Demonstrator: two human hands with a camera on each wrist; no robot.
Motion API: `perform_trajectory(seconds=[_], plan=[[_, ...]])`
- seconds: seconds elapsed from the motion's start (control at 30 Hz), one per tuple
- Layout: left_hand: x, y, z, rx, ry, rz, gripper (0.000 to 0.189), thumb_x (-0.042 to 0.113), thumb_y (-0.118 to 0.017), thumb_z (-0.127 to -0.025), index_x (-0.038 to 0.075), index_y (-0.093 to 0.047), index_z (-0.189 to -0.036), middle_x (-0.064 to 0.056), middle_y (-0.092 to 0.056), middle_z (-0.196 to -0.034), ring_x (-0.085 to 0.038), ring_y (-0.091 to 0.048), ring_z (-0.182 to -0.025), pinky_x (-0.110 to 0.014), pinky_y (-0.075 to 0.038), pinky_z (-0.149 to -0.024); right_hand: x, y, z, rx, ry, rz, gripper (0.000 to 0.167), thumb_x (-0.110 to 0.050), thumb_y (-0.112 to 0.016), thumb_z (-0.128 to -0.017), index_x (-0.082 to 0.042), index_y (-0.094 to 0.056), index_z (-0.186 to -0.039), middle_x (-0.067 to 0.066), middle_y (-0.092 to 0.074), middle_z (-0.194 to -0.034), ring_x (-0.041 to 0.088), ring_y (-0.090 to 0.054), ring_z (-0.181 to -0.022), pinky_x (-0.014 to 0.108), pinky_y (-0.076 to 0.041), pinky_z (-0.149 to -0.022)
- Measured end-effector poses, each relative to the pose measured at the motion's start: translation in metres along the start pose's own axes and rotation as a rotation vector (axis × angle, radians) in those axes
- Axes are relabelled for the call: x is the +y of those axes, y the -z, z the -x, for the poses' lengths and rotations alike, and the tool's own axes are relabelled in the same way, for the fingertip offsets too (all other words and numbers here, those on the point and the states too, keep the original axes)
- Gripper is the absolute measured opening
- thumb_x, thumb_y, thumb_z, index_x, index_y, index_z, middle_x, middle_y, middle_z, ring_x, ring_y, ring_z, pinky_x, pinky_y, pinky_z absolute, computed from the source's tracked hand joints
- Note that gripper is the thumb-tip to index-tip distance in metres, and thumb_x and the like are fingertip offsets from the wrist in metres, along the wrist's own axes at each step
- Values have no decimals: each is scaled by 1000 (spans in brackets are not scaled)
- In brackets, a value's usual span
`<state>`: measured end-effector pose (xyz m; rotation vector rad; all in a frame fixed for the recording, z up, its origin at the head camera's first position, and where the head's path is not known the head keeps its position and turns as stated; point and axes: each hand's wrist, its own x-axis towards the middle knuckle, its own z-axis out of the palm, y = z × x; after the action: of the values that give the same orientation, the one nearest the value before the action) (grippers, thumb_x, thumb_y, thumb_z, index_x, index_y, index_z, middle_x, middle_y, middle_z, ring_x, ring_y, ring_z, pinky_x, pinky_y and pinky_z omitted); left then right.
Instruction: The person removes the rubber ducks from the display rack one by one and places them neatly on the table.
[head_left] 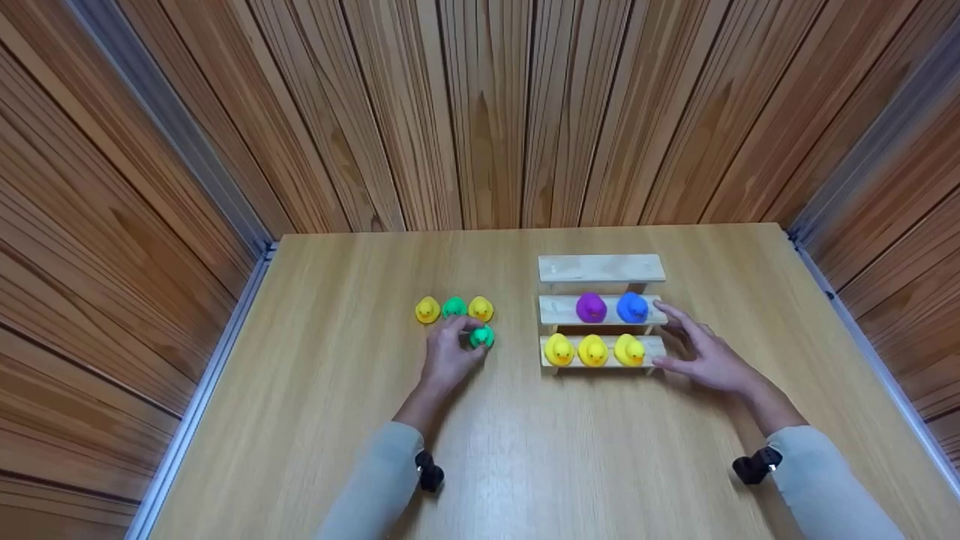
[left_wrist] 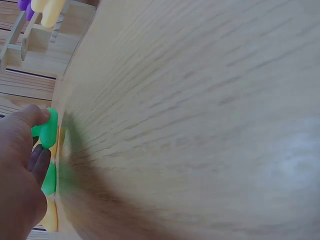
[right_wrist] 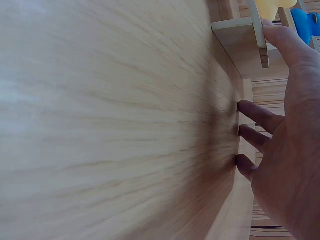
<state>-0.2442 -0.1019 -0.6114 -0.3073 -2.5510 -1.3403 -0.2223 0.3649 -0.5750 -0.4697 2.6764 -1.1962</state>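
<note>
My left hand pinches a green rubber duck between thumb and fingers. In the left wrist view the pinched green duck is close over the table, its greenish shadow beside it. Just beyond that hand sit a yellow duck, another green duck and a second yellow duck in a row. My right hand is at the right end of a three-step wooden rack, fingers spread. Its thumb touches the lowest step, and other fingertips reach down to the table.
A purple duck and a blue duck stand on the middle step. Three yellow ducks line the lowest step; the top step is bare. Wood-panelled walls with metal edge rails bound the table.
</note>
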Motion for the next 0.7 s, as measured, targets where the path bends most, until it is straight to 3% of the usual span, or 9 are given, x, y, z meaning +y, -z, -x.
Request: perform_trajectory(seconds=[0.1, 0.3, 0.5, 0.57, 0.7], plan=[[10, 5, 2, -43, 52, 10, 30, 2, -90, -90, 4, -79, -118, -14, -77, -121, -33, -76, -118, -50, -64, -113, 0, 0, 0, -1, -10, 8, 99, -32, -81, -106, -35, -17, -181, 32, -38, -178, 61, -38, -163, 92, -22, -126], [13, 6, 2, -81, 99, 13, 31, -1, -88, -92, 4, -79, -122, -14, -77, -126, -33, -74, -122, -50, -63, -117, 0, 1, 1, -2, -23, 16, 99, -33, -80, -106, -36, -16, -181, 32, -40, -177, 61, -38, -163, 94, -21, -124], [4, 1, 3, -30, 2, 24, 29, -4, -88, -89, 4, -79, -116, -15, -76, -118, -33, -76, -115, -46, -67, -109, 0, -1, 1, 3, -19, 23, 97, -34, -80, -106, -35, -18, -181, 32, -41, -176, 60, -38, -162, 93, -22, -124], [-7, -5, 1, -14, -35, 16, 31, -5, -88, -88, 5, -79, -115, -13, -76, -117, -30, -77, -112, -40, -68, -105, 0, -1, 1, 8, -16, 25, 96, -34, -79, -106, -34, -18, -181, 31, -42, -176, 59, -39, -162, 93, -23, -124], [-2, -3, 1, -43, -2, 18, 32, -5, -87, -89, 5, -79, -118, -13, -74, -121, -32, -77, -117, -45, -67, -109, 0, -1, 1, 10, -15, 25, 96, -34, -79, -107, -35, -18, -181, 31, -42, -176, 59, -39, -161, 93, -24, -123]])
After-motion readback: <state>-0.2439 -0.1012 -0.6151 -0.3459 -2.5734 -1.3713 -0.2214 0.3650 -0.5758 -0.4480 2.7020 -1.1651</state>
